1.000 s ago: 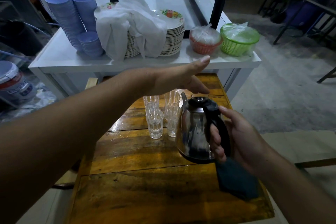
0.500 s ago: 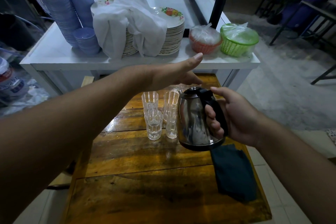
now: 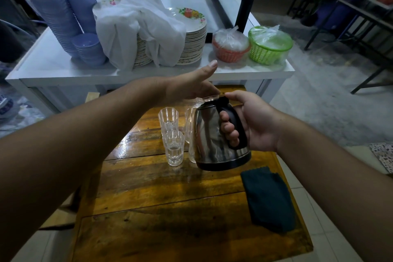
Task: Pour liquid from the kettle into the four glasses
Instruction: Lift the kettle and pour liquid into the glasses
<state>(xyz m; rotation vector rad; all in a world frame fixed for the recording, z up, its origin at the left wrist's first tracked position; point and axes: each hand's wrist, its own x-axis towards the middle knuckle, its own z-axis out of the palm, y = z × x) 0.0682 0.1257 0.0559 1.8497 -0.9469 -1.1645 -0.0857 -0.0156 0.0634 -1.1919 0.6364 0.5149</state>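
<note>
My right hand [image 3: 253, 121] grips the black handle of a steel kettle [image 3: 210, 140], held above the wooden table [image 3: 170, 208] and tilted to the left. Clear glasses stand in a cluster just left of it: a near left glass [image 3: 174, 151], a far left glass [image 3: 168, 119], and two more glasses [image 3: 190, 125] partly hidden behind the kettle body. My left hand [image 3: 191, 85] hovers over the kettle's top with fingers apart, its fingertips near the lid. No stream of liquid shows.
A dark folded cloth [image 3: 268, 198] lies on the table's right side. Behind stands a white counter [image 3: 53, 70] with stacked blue bowls [image 3: 63, 19], plates under a white cloth [image 3: 138, 27], an orange basket [image 3: 230, 47] and a green basket [image 3: 269, 44].
My right hand has lifted the kettle off the table and carried it left toward the glasses, tilting it. My left hand stays spread above it.
</note>
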